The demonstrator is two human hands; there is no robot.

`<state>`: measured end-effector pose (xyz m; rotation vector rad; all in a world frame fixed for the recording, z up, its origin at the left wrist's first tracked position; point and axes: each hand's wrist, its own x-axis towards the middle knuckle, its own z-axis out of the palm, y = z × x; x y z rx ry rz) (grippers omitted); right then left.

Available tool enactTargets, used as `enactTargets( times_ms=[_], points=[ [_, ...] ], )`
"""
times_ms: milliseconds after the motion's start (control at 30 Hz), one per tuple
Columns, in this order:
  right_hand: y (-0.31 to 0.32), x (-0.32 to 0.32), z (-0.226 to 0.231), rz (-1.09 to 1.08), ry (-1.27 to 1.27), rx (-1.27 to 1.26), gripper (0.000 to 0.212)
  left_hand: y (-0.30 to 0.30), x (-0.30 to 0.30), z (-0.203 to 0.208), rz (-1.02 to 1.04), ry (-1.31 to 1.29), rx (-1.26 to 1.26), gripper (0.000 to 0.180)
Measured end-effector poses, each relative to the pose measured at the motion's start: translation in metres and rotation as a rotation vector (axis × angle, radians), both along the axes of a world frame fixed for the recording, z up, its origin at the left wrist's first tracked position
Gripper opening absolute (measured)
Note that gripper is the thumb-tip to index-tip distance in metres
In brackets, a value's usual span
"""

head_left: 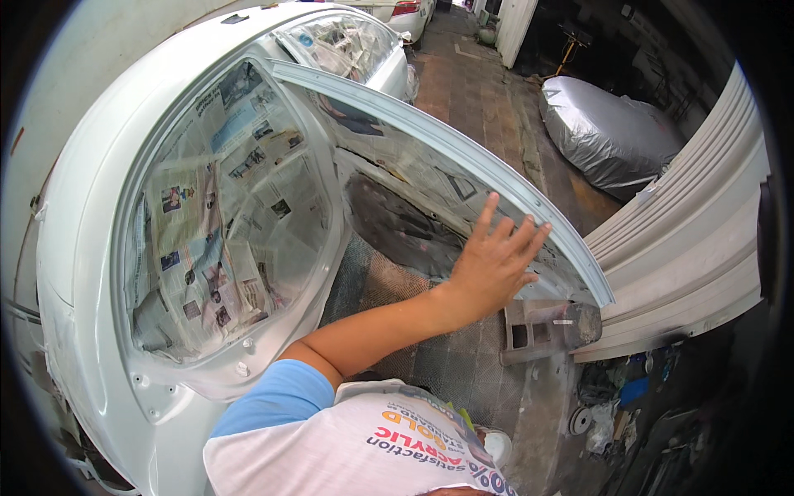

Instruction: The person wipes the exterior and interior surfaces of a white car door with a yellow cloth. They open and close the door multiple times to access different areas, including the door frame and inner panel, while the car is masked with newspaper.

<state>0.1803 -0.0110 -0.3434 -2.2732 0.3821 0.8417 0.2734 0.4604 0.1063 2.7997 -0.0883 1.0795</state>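
My left hand (496,260) reaches out to the open car door (397,190), its fingers stretched and spread. The fingertips lie over the window area near the door's pale, curved upper frame (529,186); I cannot tell how firmly they touch it. Beyond the hand, the inner side of the door is bare and dark, with newspaper behind the window opening. To the left, the white car body (91,273) has its doorway covered with newspaper sheets (240,223) under clear film. My right hand is not in view. A white rounded thing (497,447) shows partly beside my shirt.
A grey block with square holes (538,331) stands below the door's end. Ribbed white shutter panels (703,215) rise at the right. A silver-covered form (608,132) sits beyond the door. Clutter (612,413) lies at the lower right. Another white car (409,12) stands far back.
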Motion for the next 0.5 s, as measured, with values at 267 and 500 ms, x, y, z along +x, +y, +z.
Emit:
enactTargets(
  times_ms=[267, 500],
  points=[
    [-0.001, -0.028, 0.035, -0.090, 0.034, -0.045, 0.039, 0.017, 0.019, -0.019, -0.139, -0.052, -0.050, 0.097],
    [-0.001, -0.074, 0.060, -0.216, 0.053, -0.065, 0.038, 0.016, 0.035, -0.030, -0.208, -0.107, -0.203, 0.099]
  ],
)
